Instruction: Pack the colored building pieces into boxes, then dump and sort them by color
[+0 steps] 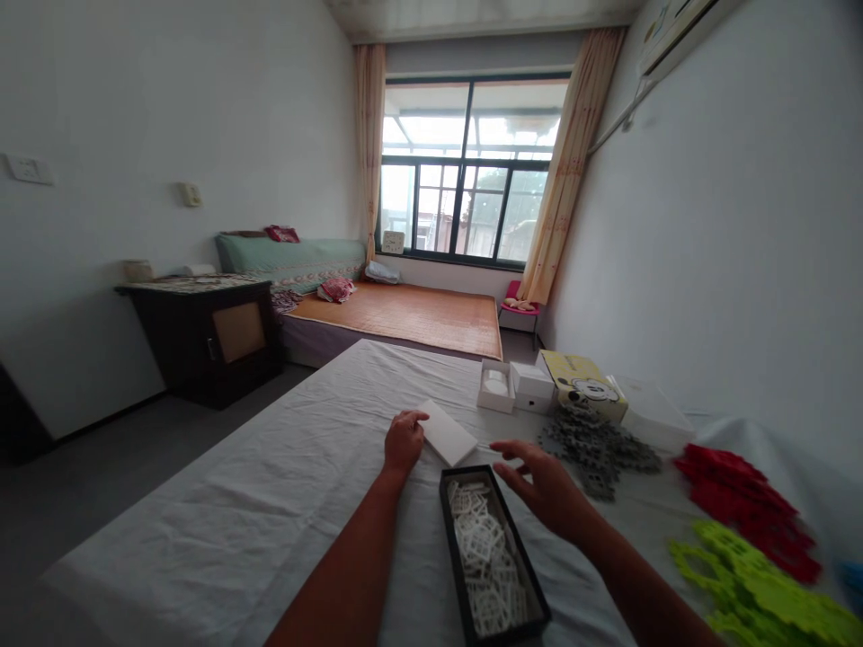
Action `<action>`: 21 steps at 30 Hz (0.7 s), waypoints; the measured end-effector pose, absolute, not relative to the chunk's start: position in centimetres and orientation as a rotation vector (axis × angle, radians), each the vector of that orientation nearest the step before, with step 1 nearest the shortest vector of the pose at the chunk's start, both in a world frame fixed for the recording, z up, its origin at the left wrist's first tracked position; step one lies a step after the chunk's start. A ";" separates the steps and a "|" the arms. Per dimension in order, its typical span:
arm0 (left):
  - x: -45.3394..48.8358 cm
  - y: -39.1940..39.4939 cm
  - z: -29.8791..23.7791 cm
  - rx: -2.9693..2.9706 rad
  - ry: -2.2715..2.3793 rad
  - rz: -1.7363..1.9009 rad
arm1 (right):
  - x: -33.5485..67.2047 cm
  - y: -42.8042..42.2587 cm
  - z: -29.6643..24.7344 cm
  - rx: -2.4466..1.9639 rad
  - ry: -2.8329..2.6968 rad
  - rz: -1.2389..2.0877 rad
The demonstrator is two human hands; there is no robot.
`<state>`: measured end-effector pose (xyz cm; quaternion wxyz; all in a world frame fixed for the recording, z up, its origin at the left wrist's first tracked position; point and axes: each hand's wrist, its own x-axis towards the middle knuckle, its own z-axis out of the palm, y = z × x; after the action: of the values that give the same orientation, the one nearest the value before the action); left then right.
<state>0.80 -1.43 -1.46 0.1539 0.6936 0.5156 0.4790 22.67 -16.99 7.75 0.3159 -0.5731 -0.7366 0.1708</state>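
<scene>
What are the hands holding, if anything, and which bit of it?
The left hand touches the flat white piece at its left end; whether it really grips it cannot be told. The right hand is open and holds nothing.

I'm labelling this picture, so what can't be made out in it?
Head view:
Flat white item: underside, hidden by its top.
Left hand: some fingertips, hidden behind the hand itself.
White pieces in the black box: lower ones, covered by upper ones.
Blue thing: identity, cut off by the right edge.
Yellow box: its lettering, too small.
</scene>
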 end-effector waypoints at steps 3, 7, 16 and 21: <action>0.7 -1.5 -1.3 1.951 1.483 1.414 | 21.3 -13.5 8.1 -1.541 -2.108 0.275; 0.2 -1.2 -1.3 1.834 1.545 1.501 | 18.6 -9.1 7.2 -1.784 -2.329 0.251; -0.2 -0.2 -1.9 1.677 1.607 1.567 | 15.3 -4.9 4.7 -2.032 -2.343 0.340; -0.2 0.1 -2.2 1.651 1.599 1.564 | 17.6 -6.6 8.0 -2.006 -2.237 0.265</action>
<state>-0.20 0.09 -2.16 0.1795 0.5842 0.5659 0.5534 17.58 -6.60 8.01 0.0626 -0.6638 -0.7401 0.0877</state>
